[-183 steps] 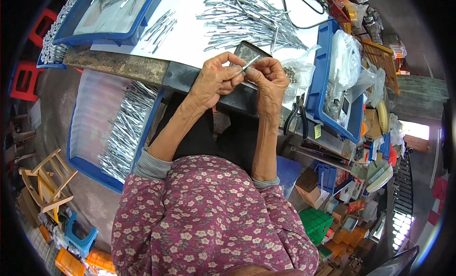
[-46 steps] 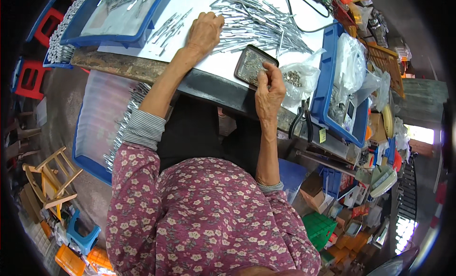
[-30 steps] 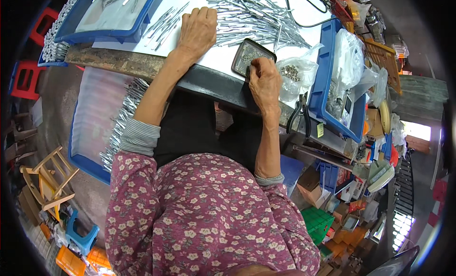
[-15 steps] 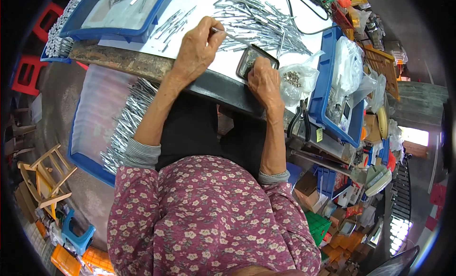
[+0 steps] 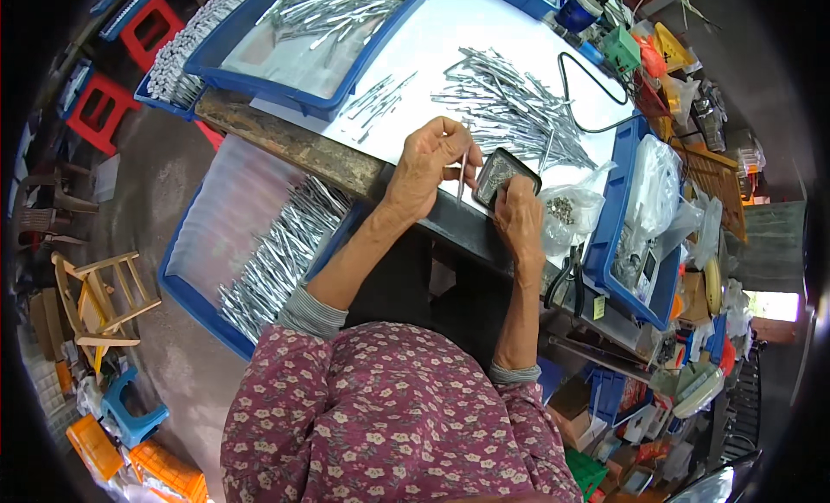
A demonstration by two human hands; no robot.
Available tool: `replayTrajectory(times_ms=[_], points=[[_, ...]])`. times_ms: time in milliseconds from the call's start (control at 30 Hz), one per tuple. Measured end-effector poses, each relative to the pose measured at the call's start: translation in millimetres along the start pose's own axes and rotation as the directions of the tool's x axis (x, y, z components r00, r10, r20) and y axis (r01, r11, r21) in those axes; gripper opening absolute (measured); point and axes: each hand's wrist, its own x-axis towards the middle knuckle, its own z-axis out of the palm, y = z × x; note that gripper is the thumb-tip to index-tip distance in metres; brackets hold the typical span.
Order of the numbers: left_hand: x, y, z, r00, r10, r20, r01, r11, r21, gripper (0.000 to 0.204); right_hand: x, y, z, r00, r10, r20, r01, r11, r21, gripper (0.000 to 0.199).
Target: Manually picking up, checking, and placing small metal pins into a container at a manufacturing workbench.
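Observation:
My left hand pinches a thin silver metal rod, held nearly upright over the table's front edge. My right hand has its fingertips down in a small dark-rimmed tray of tiny parts; the fingers are closed, and what they grip is hidden. Behind the tray a large heap of silver rods covers part of the white tabletop. A smaller loose group of rods lies left of it. Just right of my right hand sits a clear plastic bag with small metal pieces.
Black-handled pliers hang at the table edge. A blue bin with plastic bags stands at right. Blue trays of rods lie at back left and below the table. A black cable loops across the tabletop.
The view has shifted, so the scene sits lower and further right. My left hand has come nearer the small tray and turned the rod upright. My right hand stays at the tray.

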Motion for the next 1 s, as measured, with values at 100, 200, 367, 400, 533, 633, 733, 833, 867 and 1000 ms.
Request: replayTrajectory(times_ms=[100, 200, 367, 400, 533, 633, 733, 833, 867, 1000], points=[[-3.4, -4.1, 2.6, 0.999, -0.041, -0.024, 0.038, 0.990, -0.137, 0.017, 0.6, -0.2, 6.7, 0.999, 0.015, 0.046, -0.012, 0.997, -0.073, 0.011], [-5.8, -6.6, 3.2, 0.997, -0.072, -0.005, 0.070, 0.985, -0.158, 0.012, 2.8, 7.0, 7.0, 0.995, -0.096, 0.032, 0.096, 0.995, 0.001, 0.014], [-11.7, -16.2, 2.4, 0.996, -0.088, 0.035, 0.093, 0.981, -0.170, 0.011, -10.5, 16.5, 12.9, 0.985, -0.154, -0.085, 0.154, 0.988, 0.002, 0.023], [-12.2, -18.1, 1.3, 0.994, -0.099, 0.045, 0.106, 0.977, -0.186, 0.013, -11.1, 15.1, 8.9, 0.998, -0.055, 0.024, 0.055, 0.998, -0.004, 0.028], [-13.8, -24.9, -2.0, 0.986, -0.163, 0.046, 0.170, 0.955, -0.242, 0.016, -10.8, 14.9, 6.5, 0.997, 0.017, -0.078, -0.008, 0.994, 0.109, 0.016], [-15.1, -25.9, -2.1, 0.985, -0.170, -0.005, 0.167, 0.974, -0.155, 0.017, -3.8, 5.1, -7.0, 0.997, 0.069, -0.036, -0.063, 0.987, 0.147, 0.010], [-16.3, -23.4, 2.0, 0.984, -0.177, -0.036, 0.174, 0.982, -0.079, 0.021, -3.6, 9.7, -13.1, 0.998, 0.054, -0.018, -0.048, 0.972, 0.231, 0.008], [-17.1, -23.6, 0.8, 0.985, -0.169, -0.022, 0.168, 0.985, -0.039, 0.022, -3.1, 9.0, -17.8, 1.000, 0.022, -0.020, -0.017, 0.973, 0.229, 0.007], [-18.8, -25.5, 0.8, 0.987, -0.159, -0.020, 0.159, 0.987, -0.013, 0.023, -5.0, 9.5, -19.3, 0.999, 0.033, -0.013, -0.030, 0.975, 0.221, 0.007], [-20.7, -30.8, 0.4, 0.985, -0.161, -0.066, 0.162, 0.987, 0.018, 0.022, -6.4, 10.5, -20.6, 0.993, 0.067, 0.100, -0.090, 0.966, 0.241, 0.009]])
